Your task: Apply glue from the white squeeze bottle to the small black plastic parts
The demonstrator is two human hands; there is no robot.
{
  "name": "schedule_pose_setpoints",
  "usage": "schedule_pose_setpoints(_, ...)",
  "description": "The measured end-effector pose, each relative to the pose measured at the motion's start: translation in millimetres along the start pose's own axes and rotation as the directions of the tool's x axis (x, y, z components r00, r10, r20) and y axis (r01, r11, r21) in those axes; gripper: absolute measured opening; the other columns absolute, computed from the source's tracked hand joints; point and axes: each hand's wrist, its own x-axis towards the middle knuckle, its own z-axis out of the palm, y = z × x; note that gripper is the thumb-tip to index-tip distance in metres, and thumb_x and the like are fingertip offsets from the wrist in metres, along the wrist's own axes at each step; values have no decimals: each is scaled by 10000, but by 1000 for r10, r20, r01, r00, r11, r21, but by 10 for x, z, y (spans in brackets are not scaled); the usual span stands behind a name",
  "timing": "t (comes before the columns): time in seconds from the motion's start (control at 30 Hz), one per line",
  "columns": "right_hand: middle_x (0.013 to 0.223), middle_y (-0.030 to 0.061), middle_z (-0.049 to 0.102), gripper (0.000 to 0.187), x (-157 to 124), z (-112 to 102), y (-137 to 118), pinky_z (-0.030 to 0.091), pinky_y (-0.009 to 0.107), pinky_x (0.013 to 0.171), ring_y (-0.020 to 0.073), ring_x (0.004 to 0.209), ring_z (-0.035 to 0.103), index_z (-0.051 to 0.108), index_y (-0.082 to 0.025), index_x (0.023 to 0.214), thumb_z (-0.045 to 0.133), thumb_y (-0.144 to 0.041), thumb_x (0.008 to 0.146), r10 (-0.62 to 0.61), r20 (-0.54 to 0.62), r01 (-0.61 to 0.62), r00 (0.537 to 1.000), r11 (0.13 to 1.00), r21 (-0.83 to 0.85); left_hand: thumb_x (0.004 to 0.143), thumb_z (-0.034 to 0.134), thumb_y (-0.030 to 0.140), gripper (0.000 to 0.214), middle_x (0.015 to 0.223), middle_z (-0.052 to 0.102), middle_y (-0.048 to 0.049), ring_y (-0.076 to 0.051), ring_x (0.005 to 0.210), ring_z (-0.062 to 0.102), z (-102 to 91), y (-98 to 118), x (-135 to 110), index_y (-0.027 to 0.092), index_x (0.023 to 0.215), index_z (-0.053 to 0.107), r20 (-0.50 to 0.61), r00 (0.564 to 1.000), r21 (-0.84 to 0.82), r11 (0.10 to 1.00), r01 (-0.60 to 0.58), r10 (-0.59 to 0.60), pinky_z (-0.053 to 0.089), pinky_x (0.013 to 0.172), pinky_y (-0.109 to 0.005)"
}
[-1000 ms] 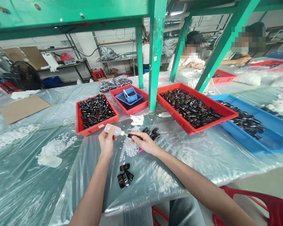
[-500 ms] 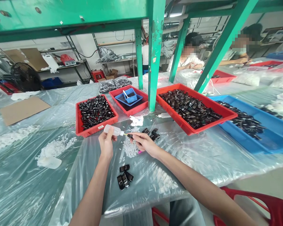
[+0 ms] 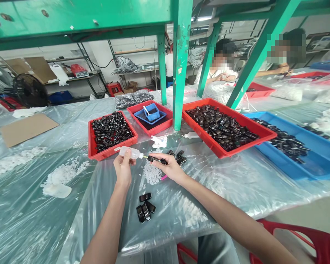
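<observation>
My left hand (image 3: pixel 123 168) is closed around a translucent squeeze bottle (image 3: pixel 133 152) lying nearly level, its thin nozzle pointing right. Facing that nozzle is a small glossy black plastic part (image 3: pixel 153 158), pinched by the fingers of my right hand (image 3: pixel 171 168); whether the tip touches it I cannot tell. Small white pieces (image 3: pixel 152 173) lie heaped on the table under my hands, with a bit of a pink item (image 3: pixel 164 177) showing beside my right hand. Several loose black parts (image 3: pixel 181 158) sit just beyond my right hand, and another small group (image 3: pixel 146 210) lies nearer my body.
Red trays of black parts stand at left (image 3: pixel 134 139) and right (image 3: pixel 222 153). Between them, another red tray (image 3: pixel 169 124) holds small blue trays (image 3: pixel 162 118). A blue tray (image 3: pixel 319 161) is farther right. A green post (image 3: pixel 178 73) rises mid-table. Co-workers sit across.
My right hand has turned the black part so more of it shows, and its fingers have opened out slightly. The bottle in my left hand has shifted a little left.
</observation>
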Motion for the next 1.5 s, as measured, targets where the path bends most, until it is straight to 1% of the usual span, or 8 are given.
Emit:
schedule_pose_setpoints(0.13,1123,74,749,381,-10,16,-12,538,391,942,243,1030,708,757,-223,1131,765,-403,795,-13,-9,13,1000,1000,10,759,759,505,389,574,560,4,-98,496,473,5,4,-7,144,710,622,1,1000,-14,1000,-12,12,361,492,-233)
schedule_pose_setpoints(0.27,1178,83,737,360,-33,31,-38,544,401,945,273,1120,680,758,-235,1146,741,-395,824,-24,-36,22,999,998,-50,758,759,505,384,583,569,2,-101,498,480,12,7,-13,145,730,628,-1,1000,-26,1000,-9,9,364,493,-235)
schedule_pose_setpoints(0.37,1197,81,733,348,-47,34,-47,552,411,931,287,1139,673,755,-235,1158,721,-380,843,-34,-52,29,998,995,-95,755,759,510,385,583,571,1,-104,495,481,19,8,-17,145,743,634,0,1000,-32,999,-2,2,366,493,-238)
schedule_pose_setpoints(0.57,1198,80,737,329,-54,33,-66,537,421,967,284,1138,673,756,-220,1160,703,-346,861,-59,-61,49,996,987,-151,755,761,507,385,583,567,2,-103,500,477,30,11,-26,144,738,634,1,1000,-45,999,-3,4,365,495,-237)
schedule_pose_setpoints(0.7,1218,73,729,314,-57,33,-81,522,425,996,288,1197,644,757,-228,1156,699,-336,868,-70,-58,60,996,985,-161,756,763,503,380,588,565,2,-102,506,474,28,7,-25,145,742,635,7,1000,-49,999,-6,7,363,496,-236)
schedule_pose_setpoints(0.9,1211,76,733,314,-60,36,-92,524,427,993,289,1179,654,759,-224,1155,700,-321,863,-72,-67,60,995,983,-172,757,762,508,387,581,556,4,-100,504,469,33,3,-26,147,732,625,0,1000,-33,999,-13,13,363,495,-234)
schedule_pose_setpoints(1.3,1218,66,730,322,-61,37,-86,525,423,990,288,1190,647,758,-235,1159,699,-348,863,-64,-65,52,996,982,-179,755,751,523,394,580,549,4,-104,500,467,36,16,-32,155,726,612,-1,1000,2,1000,-15,15,363,493,-238)
schedule_pose_setpoints(1.5,1205,71,735,317,-60,44,-90,526,425,989,288,1178,654,760,-229,1155,699,-334,862,-66,-65,53,996,983,-177,749,756,509,381,574,547,9,-103,492,463,42,25,-30,156,730,613,1,1000,-31,999,13,-13,361,487,-239)
